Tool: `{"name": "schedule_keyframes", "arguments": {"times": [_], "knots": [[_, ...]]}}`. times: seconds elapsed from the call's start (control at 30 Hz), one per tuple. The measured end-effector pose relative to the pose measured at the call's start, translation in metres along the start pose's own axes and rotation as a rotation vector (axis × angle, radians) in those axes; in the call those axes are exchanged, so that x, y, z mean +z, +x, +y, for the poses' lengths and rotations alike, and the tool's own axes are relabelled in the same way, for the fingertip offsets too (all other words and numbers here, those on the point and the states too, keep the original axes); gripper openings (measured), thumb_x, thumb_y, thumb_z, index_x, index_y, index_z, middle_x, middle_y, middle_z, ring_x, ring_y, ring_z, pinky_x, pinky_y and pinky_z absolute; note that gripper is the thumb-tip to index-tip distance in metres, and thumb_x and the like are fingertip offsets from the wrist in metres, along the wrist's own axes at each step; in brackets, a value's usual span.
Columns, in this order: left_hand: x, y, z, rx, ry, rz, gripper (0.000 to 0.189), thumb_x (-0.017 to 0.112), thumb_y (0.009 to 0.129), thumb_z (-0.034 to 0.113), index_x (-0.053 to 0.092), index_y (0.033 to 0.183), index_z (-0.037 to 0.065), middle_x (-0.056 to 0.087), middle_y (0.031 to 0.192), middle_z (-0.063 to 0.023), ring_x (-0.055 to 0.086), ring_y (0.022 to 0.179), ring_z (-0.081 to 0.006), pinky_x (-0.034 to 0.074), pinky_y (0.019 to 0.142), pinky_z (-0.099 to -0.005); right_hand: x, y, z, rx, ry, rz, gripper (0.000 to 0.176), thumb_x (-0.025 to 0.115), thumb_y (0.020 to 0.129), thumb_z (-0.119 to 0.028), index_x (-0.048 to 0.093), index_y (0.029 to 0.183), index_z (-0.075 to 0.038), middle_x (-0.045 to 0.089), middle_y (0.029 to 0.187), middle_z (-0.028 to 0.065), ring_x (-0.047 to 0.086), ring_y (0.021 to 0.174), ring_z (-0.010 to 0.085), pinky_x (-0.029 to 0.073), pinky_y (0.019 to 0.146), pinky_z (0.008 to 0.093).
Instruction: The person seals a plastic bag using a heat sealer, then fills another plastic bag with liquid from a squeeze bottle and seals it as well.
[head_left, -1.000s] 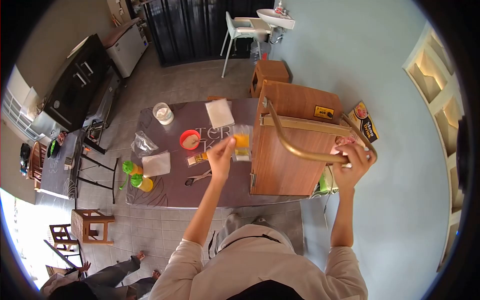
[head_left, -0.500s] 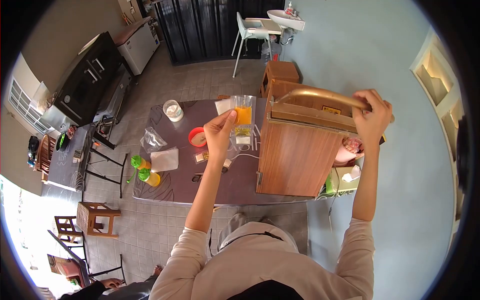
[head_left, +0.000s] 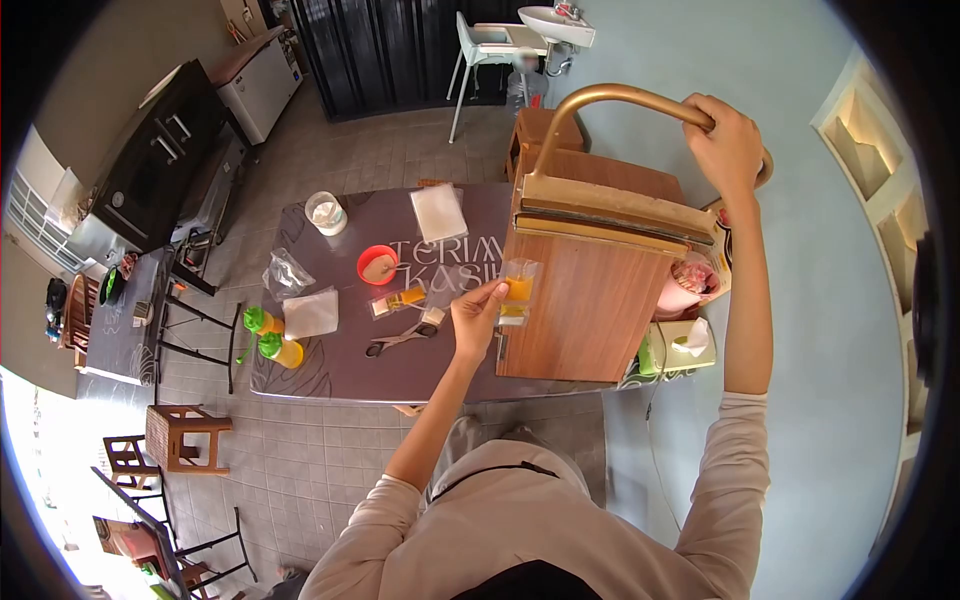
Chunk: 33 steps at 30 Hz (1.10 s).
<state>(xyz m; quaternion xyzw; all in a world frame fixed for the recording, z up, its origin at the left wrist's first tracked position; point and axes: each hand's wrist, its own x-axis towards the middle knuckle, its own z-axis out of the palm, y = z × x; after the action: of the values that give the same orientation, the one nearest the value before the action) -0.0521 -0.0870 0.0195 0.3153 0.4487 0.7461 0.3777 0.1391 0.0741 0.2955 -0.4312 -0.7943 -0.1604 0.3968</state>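
My left hand (head_left: pixel 474 320) pinches a clear plastic packet (head_left: pixel 519 287) with orange liquid in it, in front of the left side of a wood-panelled box. Up at the right, my right hand (head_left: pixel 726 142) is wrapped round the gold curved handle (head_left: pixel 618 92) on top of this wooden box (head_left: pixel 590 315). Below the handle, a worn bar (head_left: pixel 610 215) runs along the box's upper edge. Left of my left hand lie black scissors (head_left: pixel 398 341) and another small packet (head_left: pixel 400 300) with orange contents.
On the table (head_left: pixel 440 370) stand a red bowl (head_left: pixel 378 266), a white-filled tub (head_left: pixel 326 214), two green-capped bottles (head_left: pixel 280 350) and stacks of clear bags (head_left: pixel 438 212). Right of the box are a pink container (head_left: pixel 685 290) and a tissue box (head_left: pixel 680 348). A wall (head_left: pixel 810 300) borders the right.
The gold handle has swung up with my right hand on it. My left hand has brought the packet down and to the right, nearer the box. The scissors now show fully.
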Motion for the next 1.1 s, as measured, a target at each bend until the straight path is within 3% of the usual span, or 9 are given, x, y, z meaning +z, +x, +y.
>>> {"name": "schedule_keyframes", "arguments": {"times": [0.47, 0.57, 0.63, 0.73, 0.87, 0.93, 1.1], "knots": [[0.042, 0.023, -0.060, 0.007, -0.042, 0.010, 0.024, 0.064, 0.082, 0.014, 0.063, 0.097, -0.005, 0.066, 0.083, -0.0065, 0.057, 0.073, -0.0060, 0.045, 0.065, -0.0185, -0.003, -0.001, 0.001, -0.011, -0.027, -0.044, 0.010, 0.054, 0.068, -0.017, 0.063, 0.071, -0.014, 0.053, 0.052, 0.0041, 0.051, 0.050, 0.0240, 0.039, 0.060, 0.0328], [0.050, 0.033, -0.057, 0.021, -0.022, 0.050, 0.024, 0.064, 0.081, 0.014, 0.064, 0.096, -0.005, 0.066, 0.083, -0.0069, 0.057, 0.073, -0.0066, 0.045, 0.066, -0.0189, -0.004, -0.006, 0.001, -0.023, -0.020, -0.011, 0.010, 0.054, 0.068, -0.017, 0.063, 0.071, -0.014, 0.053, 0.052, 0.0041, 0.050, 0.050, 0.0244, 0.039, 0.059, 0.0329], [0.054, 0.038, -0.056, 0.011, -0.011, 0.063, 0.025, 0.065, 0.081, 0.015, 0.064, 0.096, -0.005, 0.066, 0.083, -0.0071, 0.057, 0.073, -0.0069, 0.045, 0.066, -0.0191, -0.007, -0.008, 0.002, -0.038, -0.055, -0.056, 0.008, 0.056, 0.073, -0.018, 0.063, 0.075, -0.014, 0.050, 0.053, 0.0036, 0.047, 0.049, 0.0180, 0.036, 0.049, 0.0308], [0.060, 0.047, -0.057, 0.017, 0.019, 0.093, 0.026, 0.065, 0.081, 0.016, 0.064, 0.096, -0.005, 0.066, 0.084, -0.0074, 0.057, 0.073, -0.0072, 0.046, 0.067, -0.0194, -0.011, -0.013, -0.003, -0.010, -0.020, -0.049, 0.010, 0.055, 0.068, -0.016, 0.064, 0.071, -0.014, 0.054, 0.053, 0.0041, 0.051, 0.050, 0.0237, 0.040, 0.053, 0.0330], [0.062, 0.053, -0.061, 0.017, 0.027, 0.128, 0.027, 0.066, 0.080, 0.017, 0.064, 0.095, -0.006, 0.066, 0.085, -0.0083, 0.057, 0.073, -0.0074, 0.046, 0.067, -0.0200, -0.018, -0.021, -0.007, -0.003, -0.022, -0.079, 0.010, 0.055, 0.068, -0.016, 0.064, 0.072, -0.014, 0.055, 0.054, 0.0040, 0.051, 0.050, 0.0234, 0.039, 0.049, 0.0330], [0.063, 0.054, -0.061, 0.013, 0.034, 0.135, 0.027, 0.066, 0.080, 0.017, 0.064, 0.095, -0.006, 0.066, 0.084, -0.0085, 0.057, 0.073, -0.0074, 0.046, 0.067, -0.0201, -0.021, -0.026, -0.007, -0.014, -0.011, -0.110, 0.009, 0.055, 0.071, -0.015, 0.064, 0.073, -0.014, 0.048, 0.051, 0.0032, 0.043, 0.047, 0.0173, 0.034, 0.047, 0.0303], [0.064, 0.056, -0.063, 0.031, 0.004, 0.125, 0.028, 0.066, 0.080, 0.018, 0.064, 0.094, -0.006, 0.066, 0.082, -0.0080, 0.057, 0.071, -0.0074, 0.046, 0.065, -0.0204, -0.039, -0.039, -0.020, 0.045, -0.042, -0.232, 0.010, 0.055, 0.068, -0.014, 0.064, 0.071, -0.013, 0.051, 0.052, 0.0045, 0.047, 0.047, 0.0201, 0.035, 0.046, 0.0320]]}}
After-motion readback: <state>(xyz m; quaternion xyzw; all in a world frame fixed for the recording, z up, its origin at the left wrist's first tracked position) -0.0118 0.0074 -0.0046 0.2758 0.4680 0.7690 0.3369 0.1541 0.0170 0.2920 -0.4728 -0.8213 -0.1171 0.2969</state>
